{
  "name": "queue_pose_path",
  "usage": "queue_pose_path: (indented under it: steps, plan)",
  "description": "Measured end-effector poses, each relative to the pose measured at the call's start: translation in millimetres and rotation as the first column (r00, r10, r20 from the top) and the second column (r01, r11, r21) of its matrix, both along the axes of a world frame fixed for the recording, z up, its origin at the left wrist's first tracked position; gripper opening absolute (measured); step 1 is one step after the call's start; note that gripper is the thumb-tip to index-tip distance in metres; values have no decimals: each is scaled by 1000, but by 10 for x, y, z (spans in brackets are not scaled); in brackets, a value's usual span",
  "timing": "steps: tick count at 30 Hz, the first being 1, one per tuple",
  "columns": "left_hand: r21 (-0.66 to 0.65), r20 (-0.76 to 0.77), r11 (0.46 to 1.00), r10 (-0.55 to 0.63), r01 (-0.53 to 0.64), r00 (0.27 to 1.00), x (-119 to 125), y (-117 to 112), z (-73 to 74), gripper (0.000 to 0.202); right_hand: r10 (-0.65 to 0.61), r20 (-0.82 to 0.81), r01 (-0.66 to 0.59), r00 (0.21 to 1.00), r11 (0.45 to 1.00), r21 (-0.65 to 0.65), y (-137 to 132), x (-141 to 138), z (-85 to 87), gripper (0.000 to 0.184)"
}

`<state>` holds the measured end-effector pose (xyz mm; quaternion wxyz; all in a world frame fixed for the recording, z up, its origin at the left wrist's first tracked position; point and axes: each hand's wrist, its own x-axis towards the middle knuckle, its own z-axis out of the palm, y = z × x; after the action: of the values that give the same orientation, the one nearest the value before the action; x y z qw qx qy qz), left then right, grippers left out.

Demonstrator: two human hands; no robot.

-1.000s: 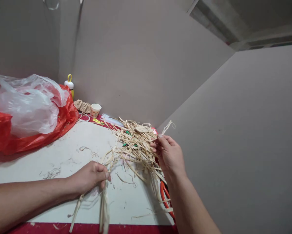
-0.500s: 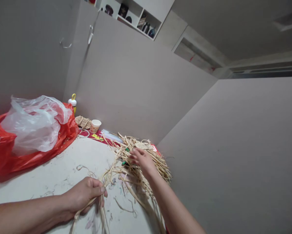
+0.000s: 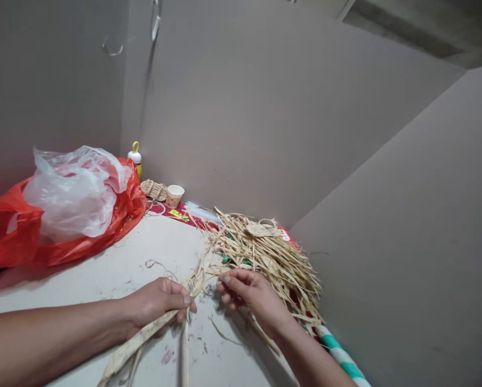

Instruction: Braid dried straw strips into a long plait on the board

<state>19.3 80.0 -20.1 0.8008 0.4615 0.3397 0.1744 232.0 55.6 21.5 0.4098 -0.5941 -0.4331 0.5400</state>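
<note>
My left hand is closed round a bundle of pale dry straw strips that trails toward me over the white table top. My right hand sits just right of it, fingers curled and pinching at strips at the near edge of a big loose straw pile. The two hands are a few centimetres apart. A small woven straw piece lies on top of the pile.
A red plastic bag with a clear bag on it fills the left. At the back corner stand a yellow-capped bottle, a woven straw item and a paper cup. Grey partition walls close the back and right. A green-white striped object lies at the right edge.
My right hand has drawn back from the top of the straw pile to its near edge, close to my left hand. The left hand keeps its grip on the bundle. The camera view shifted.
</note>
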Motion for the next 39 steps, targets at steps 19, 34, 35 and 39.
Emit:
queue_pose_path:
  steps: [19,34,35,39]
  plan:
    - [42,6,998,47,-47,999,12,-19,31,27,-25,-242,37,970,998,42,-56,-416,-283,27]
    - [-52,70,998,22,-19,997,1,-86,40,22,-21,-298,-4,954,996,-84,-276,-482,-300,34]
    - [-51,81,999,24,-20,996,1,-86,32,21,-6,-290,-24,957,995,-100,-326,-497,-298,34]
    - [-31,111,999,34,-31,993,1,-65,-9,26,20,-289,-59,957,990,-127,-472,-579,-294,33]
